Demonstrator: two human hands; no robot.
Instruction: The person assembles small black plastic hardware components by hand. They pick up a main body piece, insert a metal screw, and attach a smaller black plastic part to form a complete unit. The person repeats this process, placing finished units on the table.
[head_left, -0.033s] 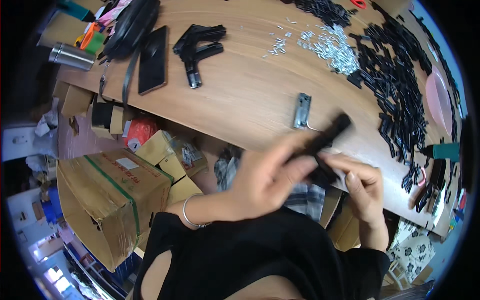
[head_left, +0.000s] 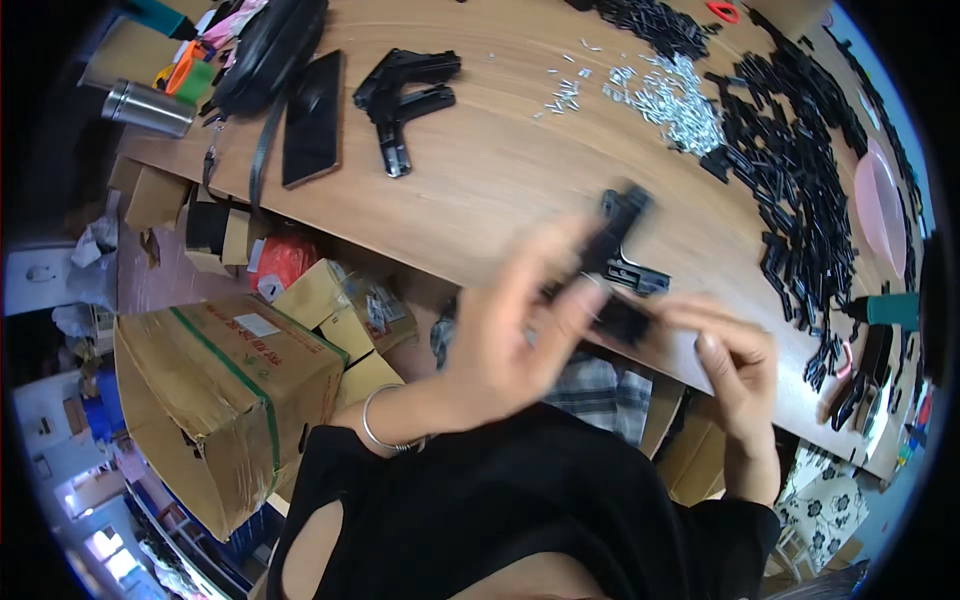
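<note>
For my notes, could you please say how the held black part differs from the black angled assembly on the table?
The black part is in the left hand, the black angled assembly on the table. The part is nearer and blurred, the assembly farther and sharper. Both are mostly black.

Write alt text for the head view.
Left hand holding a blurred black object, right hand close beside it, at the edge of a wooden table. Beyond them lie loose silver pieces, heaped black parts and a pistol-shaped black item.

Open tabletop between pistol-shaped piece and hands, silver pins beyond, black parts blocking the right
</note>
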